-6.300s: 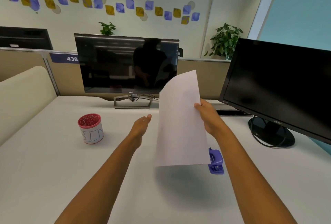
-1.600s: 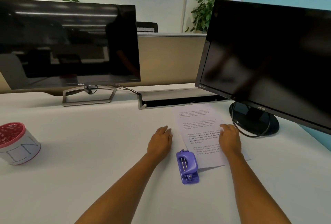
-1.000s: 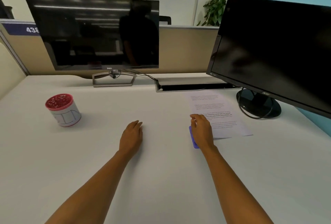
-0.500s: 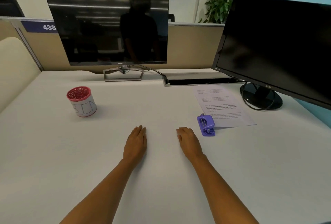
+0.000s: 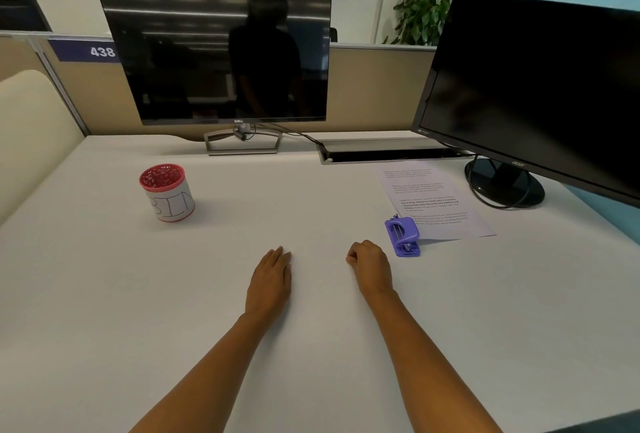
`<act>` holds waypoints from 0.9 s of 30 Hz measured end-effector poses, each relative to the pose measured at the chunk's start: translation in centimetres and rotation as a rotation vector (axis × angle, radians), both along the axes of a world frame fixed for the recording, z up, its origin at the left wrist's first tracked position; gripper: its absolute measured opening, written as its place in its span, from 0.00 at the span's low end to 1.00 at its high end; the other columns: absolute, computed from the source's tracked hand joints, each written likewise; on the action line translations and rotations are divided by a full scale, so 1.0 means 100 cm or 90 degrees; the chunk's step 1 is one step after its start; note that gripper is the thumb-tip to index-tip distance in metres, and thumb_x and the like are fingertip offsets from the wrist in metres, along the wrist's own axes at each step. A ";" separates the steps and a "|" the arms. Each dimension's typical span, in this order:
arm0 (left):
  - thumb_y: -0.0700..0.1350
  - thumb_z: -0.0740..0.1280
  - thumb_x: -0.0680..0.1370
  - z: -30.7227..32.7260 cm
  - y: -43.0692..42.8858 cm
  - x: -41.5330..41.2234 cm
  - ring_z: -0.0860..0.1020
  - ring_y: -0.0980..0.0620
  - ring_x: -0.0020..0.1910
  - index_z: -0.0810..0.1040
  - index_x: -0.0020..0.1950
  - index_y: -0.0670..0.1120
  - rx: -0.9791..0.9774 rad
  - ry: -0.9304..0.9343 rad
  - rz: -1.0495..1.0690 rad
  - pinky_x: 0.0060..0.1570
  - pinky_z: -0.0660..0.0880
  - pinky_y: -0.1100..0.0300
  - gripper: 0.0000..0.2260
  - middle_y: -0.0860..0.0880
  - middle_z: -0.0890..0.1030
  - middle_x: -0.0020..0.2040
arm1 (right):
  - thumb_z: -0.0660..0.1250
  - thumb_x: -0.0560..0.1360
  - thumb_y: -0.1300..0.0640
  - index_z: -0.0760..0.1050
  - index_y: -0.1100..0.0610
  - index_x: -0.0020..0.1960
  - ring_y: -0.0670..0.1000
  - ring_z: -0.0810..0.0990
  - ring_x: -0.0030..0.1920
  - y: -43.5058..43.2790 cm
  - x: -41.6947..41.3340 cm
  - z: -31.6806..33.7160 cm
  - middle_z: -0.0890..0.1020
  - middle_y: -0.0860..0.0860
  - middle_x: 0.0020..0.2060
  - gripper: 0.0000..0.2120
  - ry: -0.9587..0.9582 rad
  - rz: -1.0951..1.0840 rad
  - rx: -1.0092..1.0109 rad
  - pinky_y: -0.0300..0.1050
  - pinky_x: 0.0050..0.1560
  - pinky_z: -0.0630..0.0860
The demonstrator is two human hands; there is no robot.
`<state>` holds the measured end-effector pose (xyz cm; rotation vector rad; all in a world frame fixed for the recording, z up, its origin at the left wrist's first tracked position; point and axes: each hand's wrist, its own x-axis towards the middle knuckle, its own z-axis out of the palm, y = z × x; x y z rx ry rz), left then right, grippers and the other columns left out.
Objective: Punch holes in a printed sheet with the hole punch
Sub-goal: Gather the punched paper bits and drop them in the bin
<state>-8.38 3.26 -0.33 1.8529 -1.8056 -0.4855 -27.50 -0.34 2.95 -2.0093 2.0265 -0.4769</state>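
A printed sheet (image 5: 436, 197) lies flat on the white desk (image 5: 311, 328) at the right, text side up. A small purple hole punch (image 5: 402, 234) sits over the sheet's near left corner. My right hand (image 5: 370, 267) rests on the desk just left of the punch, apart from it, fingers curled under and holding nothing. My left hand (image 5: 272, 278) lies flat on the desk further left, fingers together and extended, empty.
A red-rimmed cup marked BIN (image 5: 167, 192) stands at the left. A Dell monitor (image 5: 221, 58) is at the back. An Acer monitor (image 5: 540, 93) with round base (image 5: 505, 187) and cable stands right of the sheet. A cable tray slot (image 5: 388, 154) lies behind.
My right hand came off the hole punch and drew back toward me, its fingers now curled. My left hand also pulled back. The sheet and punch stay in place.
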 end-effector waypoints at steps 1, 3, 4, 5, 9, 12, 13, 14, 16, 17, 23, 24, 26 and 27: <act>0.44 0.53 0.81 0.000 0.001 0.000 0.58 0.50 0.75 0.66 0.71 0.45 -0.001 0.001 0.000 0.73 0.53 0.59 0.18 0.48 0.63 0.75 | 0.61 0.76 0.65 0.78 0.64 0.51 0.55 0.79 0.50 -0.001 0.000 0.000 0.80 0.59 0.50 0.08 0.001 0.001 0.000 0.43 0.48 0.75; 0.44 0.53 0.81 0.001 0.001 -0.001 0.59 0.50 0.74 0.67 0.71 0.45 -0.006 0.002 0.001 0.73 0.53 0.59 0.18 0.48 0.64 0.74 | 0.62 0.76 0.65 0.78 0.64 0.52 0.55 0.79 0.51 -0.003 0.000 0.001 0.80 0.59 0.51 0.08 0.000 0.008 0.002 0.42 0.48 0.75; 0.44 0.53 0.81 0.001 0.001 -0.001 0.59 0.50 0.74 0.67 0.71 0.45 -0.009 0.003 0.001 0.73 0.54 0.59 0.18 0.48 0.64 0.74 | 0.62 0.76 0.65 0.78 0.64 0.53 0.55 0.79 0.51 -0.004 -0.001 0.002 0.80 0.59 0.51 0.08 0.001 0.013 0.005 0.41 0.48 0.75; 0.44 0.53 0.81 0.001 0.001 -0.002 0.60 0.50 0.74 0.67 0.71 0.45 -0.011 0.002 0.001 0.73 0.54 0.59 0.18 0.48 0.65 0.74 | 0.63 0.76 0.65 0.78 0.64 0.53 0.55 0.80 0.51 -0.006 -0.001 0.002 0.80 0.59 0.52 0.08 0.003 0.018 0.008 0.41 0.49 0.75; 0.44 0.54 0.81 0.001 0.001 -0.003 0.60 0.50 0.74 0.68 0.71 0.45 -0.018 -0.003 0.001 0.72 0.54 0.59 0.18 0.48 0.65 0.74 | 0.62 0.76 0.64 0.78 0.63 0.53 0.55 0.79 0.52 -0.009 -0.001 0.004 0.80 0.58 0.52 0.08 0.021 0.032 0.011 0.42 0.49 0.75; 0.44 0.54 0.81 0.001 0.001 -0.004 0.61 0.50 0.74 0.68 0.70 0.45 -0.021 -0.003 0.008 0.72 0.54 0.59 0.17 0.48 0.66 0.73 | 0.62 0.76 0.64 0.78 0.62 0.53 0.55 0.79 0.53 -0.013 0.000 0.005 0.80 0.58 0.53 0.08 0.041 0.041 0.022 0.42 0.50 0.75; 0.44 0.54 0.81 0.001 0.001 -0.004 0.61 0.50 0.74 0.68 0.70 0.46 -0.022 -0.002 0.010 0.72 0.54 0.59 0.17 0.48 0.66 0.73 | 0.62 0.76 0.63 0.77 0.62 0.53 0.55 0.78 0.53 -0.014 0.000 0.005 0.79 0.58 0.53 0.08 0.047 0.045 0.028 0.42 0.50 0.75; 0.44 0.54 0.81 0.001 0.001 -0.004 0.61 0.50 0.73 0.69 0.70 0.46 -0.022 -0.001 0.011 0.72 0.54 0.59 0.17 0.48 0.67 0.73 | 0.62 0.77 0.63 0.77 0.62 0.53 0.55 0.78 0.54 -0.016 0.000 0.005 0.79 0.58 0.54 0.08 0.055 0.048 0.034 0.42 0.51 0.75; 0.44 0.54 0.81 0.001 0.000 -0.004 0.62 0.50 0.73 0.69 0.70 0.46 -0.022 -0.002 0.014 0.72 0.55 0.59 0.17 0.48 0.67 0.73 | 0.60 0.77 0.63 0.77 0.63 0.55 0.55 0.78 0.55 -0.018 0.001 0.006 0.79 0.58 0.55 0.09 0.076 0.056 0.045 0.42 0.52 0.74; 0.44 0.54 0.81 0.001 0.000 -0.005 0.62 0.50 0.73 0.69 0.70 0.46 -0.022 -0.003 0.015 0.72 0.55 0.59 0.17 0.48 0.67 0.73 | 0.59 0.78 0.63 0.76 0.62 0.55 0.55 0.77 0.56 -0.018 0.002 0.006 0.78 0.58 0.56 0.10 0.086 0.059 0.049 0.43 0.53 0.74; 0.44 0.54 0.81 0.001 -0.003 -0.008 0.63 0.50 0.72 0.70 0.69 0.47 -0.018 -0.015 0.022 0.72 0.56 0.58 0.17 0.48 0.68 0.72 | 0.55 0.78 0.64 0.72 0.63 0.61 0.56 0.72 0.62 -0.024 0.007 0.003 0.74 0.59 0.60 0.14 0.123 0.059 0.107 0.44 0.59 0.71; 0.44 0.54 0.81 0.002 -0.003 -0.008 0.64 0.50 0.72 0.70 0.69 0.47 -0.017 -0.014 0.022 0.72 0.56 0.58 0.17 0.48 0.68 0.72 | 0.55 0.78 0.64 0.71 0.63 0.61 0.56 0.71 0.62 -0.024 0.008 0.002 0.74 0.59 0.61 0.14 0.127 0.057 0.114 0.44 0.59 0.70; 0.44 0.54 0.81 0.002 -0.003 -0.010 0.64 0.50 0.72 0.70 0.69 0.47 -0.017 -0.010 0.023 0.72 0.57 0.58 0.17 0.48 0.68 0.72 | 0.55 0.77 0.64 0.70 0.64 0.61 0.57 0.71 0.62 -0.025 0.010 0.000 0.73 0.60 0.61 0.14 0.128 0.049 0.121 0.43 0.60 0.70; 0.44 0.54 0.81 0.003 -0.003 -0.010 0.64 0.50 0.72 0.71 0.68 0.47 -0.018 -0.009 0.024 0.72 0.57 0.57 0.17 0.48 0.68 0.72 | 0.55 0.77 0.64 0.70 0.65 0.61 0.57 0.72 0.62 -0.024 0.011 -0.001 0.74 0.60 0.61 0.14 0.119 0.045 0.123 0.43 0.60 0.70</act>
